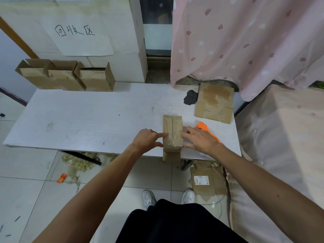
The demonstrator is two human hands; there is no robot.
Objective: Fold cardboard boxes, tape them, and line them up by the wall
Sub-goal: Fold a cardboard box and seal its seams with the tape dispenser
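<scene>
Far left, three open boxes [61, 76] sit in a row at the back of the white table [87, 116], right against the wall. The left hand [147, 139] presses straight fingers on the left side of the closed box [172, 132] near the table's front edge. The right hand [199, 139] does the same on the other side, not gripping. There's an orange tool [203, 127] just behind it and flat cardboard [214, 102] further back.
</scene>
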